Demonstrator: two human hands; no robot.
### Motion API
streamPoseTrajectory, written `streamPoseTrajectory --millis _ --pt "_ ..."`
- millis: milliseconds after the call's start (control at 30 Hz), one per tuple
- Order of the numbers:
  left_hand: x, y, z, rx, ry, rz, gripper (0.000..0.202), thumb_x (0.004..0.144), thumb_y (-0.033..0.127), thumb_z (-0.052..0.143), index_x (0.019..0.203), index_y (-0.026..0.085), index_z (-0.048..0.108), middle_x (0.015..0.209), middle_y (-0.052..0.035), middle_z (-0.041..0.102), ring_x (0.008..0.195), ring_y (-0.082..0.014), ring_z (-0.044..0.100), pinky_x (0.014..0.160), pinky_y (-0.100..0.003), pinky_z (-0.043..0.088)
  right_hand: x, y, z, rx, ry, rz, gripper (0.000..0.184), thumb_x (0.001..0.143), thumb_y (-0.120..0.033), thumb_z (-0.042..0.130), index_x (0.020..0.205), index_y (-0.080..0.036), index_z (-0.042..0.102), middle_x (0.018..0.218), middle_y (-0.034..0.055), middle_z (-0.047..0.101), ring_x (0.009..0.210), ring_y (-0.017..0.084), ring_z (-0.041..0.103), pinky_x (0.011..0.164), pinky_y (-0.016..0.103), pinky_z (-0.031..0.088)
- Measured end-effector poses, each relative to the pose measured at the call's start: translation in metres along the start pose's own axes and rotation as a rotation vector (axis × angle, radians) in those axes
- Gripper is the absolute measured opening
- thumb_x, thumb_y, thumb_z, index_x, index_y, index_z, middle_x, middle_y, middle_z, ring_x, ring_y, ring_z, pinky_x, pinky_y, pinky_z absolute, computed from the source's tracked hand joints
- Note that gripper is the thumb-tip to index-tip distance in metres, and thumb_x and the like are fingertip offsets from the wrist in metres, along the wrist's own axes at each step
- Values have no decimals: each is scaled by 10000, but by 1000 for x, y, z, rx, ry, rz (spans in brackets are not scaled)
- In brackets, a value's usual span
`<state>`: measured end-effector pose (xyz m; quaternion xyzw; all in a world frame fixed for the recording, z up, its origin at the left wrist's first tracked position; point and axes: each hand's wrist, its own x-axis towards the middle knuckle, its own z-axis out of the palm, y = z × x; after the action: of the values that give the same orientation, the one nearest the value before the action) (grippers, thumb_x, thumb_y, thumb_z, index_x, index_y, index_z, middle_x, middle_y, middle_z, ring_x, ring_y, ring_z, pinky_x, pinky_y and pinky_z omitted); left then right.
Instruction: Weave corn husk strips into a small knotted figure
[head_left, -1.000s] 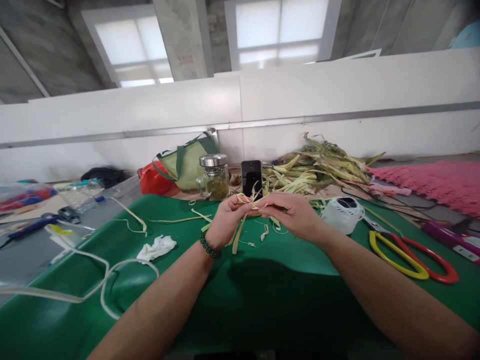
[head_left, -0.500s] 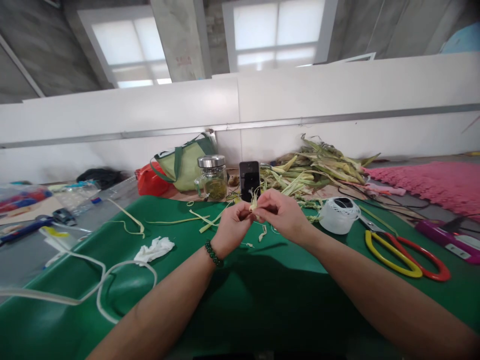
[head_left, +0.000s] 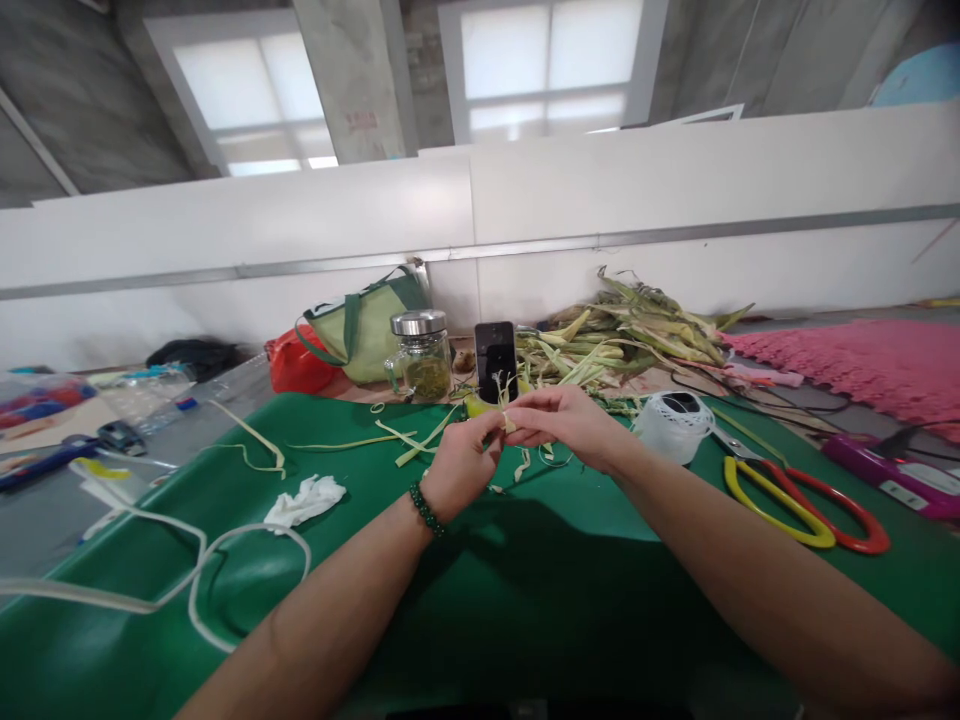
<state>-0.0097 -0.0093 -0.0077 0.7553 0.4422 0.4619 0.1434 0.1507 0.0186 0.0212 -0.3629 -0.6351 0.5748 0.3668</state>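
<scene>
My left hand (head_left: 466,458) pinches a small bundle of pale corn husk strips (head_left: 509,421) between thumb and fingers, with thin ends sticking up. From the other side, my right hand (head_left: 564,424) closes its thumb and fingertips on the same bundle, fingers stretched forward over it. Part of the bundle is hidden by the fingers. A green bead bracelet (head_left: 426,508) is on my left wrist. Right behind the hands a black phone (head_left: 496,350) stands upright. Cut husk strips (head_left: 420,444) lie on the green cloth (head_left: 525,590) around the hands.
A spool of white thread (head_left: 675,426) and scissors with yellow and red handles (head_left: 806,505) lie to the right. Behind are a lidded glass mug (head_left: 420,368), a green bag (head_left: 367,330) and a husk pile (head_left: 637,320). A crumpled tissue (head_left: 306,502) and white cable (head_left: 196,570) are left.
My right fingers have straightened somewhat and shifted over the bundle, which is turned and more covered. The left hand keeps its pinch. The whole view has shifted slightly.
</scene>
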Motion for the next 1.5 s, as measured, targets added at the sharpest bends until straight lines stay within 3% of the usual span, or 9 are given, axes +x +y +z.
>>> streamPoseTrajectory --millis 167,333,500,700,833,967,1167,1333,1500 --pt "-2 3 3 14 -58 12 171 702 71 521 609 197 590 550 21 511 533 -111 417 563 -212 288 -1 -3 -7 -147 -61 -10 148 622 -277 697 634 -144 632 524 -19 588 503 92 555 486 203 417" --pt "-2 5 4 15 -103 21 171 746 117 521 594 181 567 550 25 506 527 -100 419 555 -205 300 -3 -9 -12 -343 26 -254 169 674 -308 632 635 -144 625 544 -31 497 495 72 400 461 214 296" --pt "1 8 0 -201 -157 -56 162 753 184 552 597 168 596 603 -5 609 617 -131 546 589 -207 399 -6 -12 -14 -394 61 -413 229 736 -373 571 675 -154 583 559 -31 448 507 83 376 469 225 283" --pt "2 5 1 -501 -315 -232 184 714 320 647 647 150 639 667 -56 683 640 -192 645 595 -272 502 -8 -15 -15 -354 51 -405 225 749 -382 561 695 -163 564 560 -31 468 510 91 437 485 222 348" --pt "1 3 4 -402 -313 -209 200 687 249 666 543 147 571 558 -14 611 565 -147 590 544 -233 464 -9 -15 -9 -345 -66 -346 188 751 -346 564 712 -161 567 578 -26 509 540 98 492 522 226 399" --pt "0 8 5 -377 -267 -185 61 683 190 650 661 133 658 616 -15 632 566 -121 550 541 -213 432 -6 -10 -8 -357 -138 -257 211 756 -340 568 665 -150 555 568 -22 521 513 85 486 497 212 388" --pt "0 9 2 -420 -308 -209 150 702 244 641 711 119 724 656 -49 680 589 -148 573 575 -236 447 -4 -8 -12 -310 -148 -186 192 756 -332 582 692 -155 547 571 -23 560 490 89 548 496 215 436" --pt "-1 3 2 -233 -300 -115 156 736 219 615 724 128 741 651 -46 697 598 -152 592 599 -238 458 -9 -14 -9 -317 -80 -294 167 770 -302 575 705 -148 560 487 -45 524 450 78 523 467 190 400" --pt "1 6 -4 -324 -366 -133 189 743 269 632 777 120 743 682 -58 705 615 -157 622 613 -243 494 -12 -16 -13 -215 -101 -341 216 791 -348 582 736 -139 574 467 -45 526 419 60 467 439 176 350"
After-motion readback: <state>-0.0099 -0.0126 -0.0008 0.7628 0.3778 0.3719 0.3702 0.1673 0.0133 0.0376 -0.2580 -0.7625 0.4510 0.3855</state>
